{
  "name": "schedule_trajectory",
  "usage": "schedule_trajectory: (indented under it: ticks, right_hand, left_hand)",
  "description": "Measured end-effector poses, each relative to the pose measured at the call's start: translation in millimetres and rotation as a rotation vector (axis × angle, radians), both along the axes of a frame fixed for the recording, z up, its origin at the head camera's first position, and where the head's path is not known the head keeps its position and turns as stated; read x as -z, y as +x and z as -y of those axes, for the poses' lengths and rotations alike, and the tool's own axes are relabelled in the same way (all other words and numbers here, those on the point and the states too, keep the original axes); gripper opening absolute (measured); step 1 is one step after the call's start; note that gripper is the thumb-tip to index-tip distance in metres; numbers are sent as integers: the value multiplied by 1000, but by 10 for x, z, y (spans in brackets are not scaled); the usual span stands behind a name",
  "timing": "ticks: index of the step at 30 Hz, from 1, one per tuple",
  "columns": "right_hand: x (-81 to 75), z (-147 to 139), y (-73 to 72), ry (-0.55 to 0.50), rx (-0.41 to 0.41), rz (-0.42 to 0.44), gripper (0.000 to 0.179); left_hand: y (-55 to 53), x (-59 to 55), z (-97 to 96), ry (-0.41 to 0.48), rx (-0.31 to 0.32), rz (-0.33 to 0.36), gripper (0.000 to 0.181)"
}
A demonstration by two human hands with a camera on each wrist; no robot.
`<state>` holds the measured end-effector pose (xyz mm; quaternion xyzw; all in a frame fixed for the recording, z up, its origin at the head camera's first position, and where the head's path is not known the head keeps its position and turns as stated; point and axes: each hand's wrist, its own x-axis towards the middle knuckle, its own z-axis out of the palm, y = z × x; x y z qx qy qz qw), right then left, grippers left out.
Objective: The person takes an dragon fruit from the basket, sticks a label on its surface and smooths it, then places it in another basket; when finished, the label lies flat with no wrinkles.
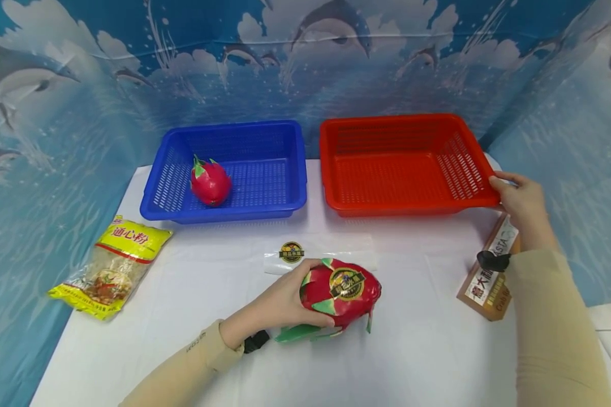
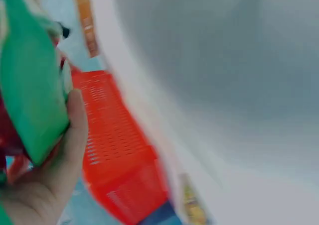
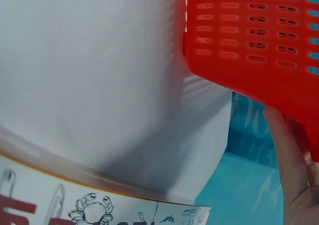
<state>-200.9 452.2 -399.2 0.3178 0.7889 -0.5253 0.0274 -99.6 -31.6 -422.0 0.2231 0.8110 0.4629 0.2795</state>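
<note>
In the head view my left hand (image 1: 280, 302) grips a red dragon fruit (image 1: 313, 294) with green scales and a round black-and-gold label, over the near middle of the white table. Close up in the left wrist view, a green scale (image 2: 32, 80) covers much of the fruit beside the fingers. My right hand (image 1: 521, 198) pinches the right rim of the red plastic basket (image 1: 407, 206), fingers below its edge. From the right wrist, the same hand (image 3: 294, 165) shows at the basket's slotted wall (image 3: 239, 26). Nothing lies inside this basket.
A blue basket (image 1: 224, 215) at the back left holds another dragon fruit (image 1: 211, 183). A yellow-ended macaroni bag (image 1: 127, 240) lies on the left. Under the right forearm is a pasta box (image 1: 481, 288). Behind the left hand lies a flat clear wrapper with a label (image 1: 291, 252).
</note>
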Motion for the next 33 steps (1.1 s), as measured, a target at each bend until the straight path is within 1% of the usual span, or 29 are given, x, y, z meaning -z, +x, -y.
schedule_trajectory:
  ticks: [2,4,8,10,13,15,18,21,23,25,29,33]
  right_hand:
    - [-9,5,8,2,2,-2,75]
    - [-15,8,19,6,1,-4,75]
    - [-24,4,39,-12,3,-15,75]
    - [-26,0,40,-7,7,-13,75]
    - [-29,2,36,-15,9,-23,74]
    - [-26,13,40,-8,5,-32,73]
    - [-20,33,51,-2,-8,-46,72]
    - [7,33,54,20,-7,-36,72]
    - [24,37,50,29,-8,-30,72]
    - [39,43,45,42,-8,-23,73]
    - [59,33,44,55,-4,-23,73]
    - [68,6,51,45,8,-58,72]
  left_hand:
    - [-89,-138,-60,64,-62,23,93]
    - [-210,-275,-131,145,-123,31,92]
    - [-532,-558,-331,328,-228,31,86]
    - [-714,-690,-456,387,-284,25,81]
    - [-1003,-842,-666,427,-383,31,79]
    - [-1195,-914,-812,408,-458,42,88]
    - [-1446,-984,-1013,378,-554,93,107]
    - [-1651,-989,-1189,346,-621,154,122]
    - [-1758,-956,-1277,329,-652,183,127]
    - [-1849,-895,-1355,316,-683,192,129]
    - [-1982,-742,-1484,262,-711,160,131]
    - [-2066,-602,-1594,180,-706,81,128]
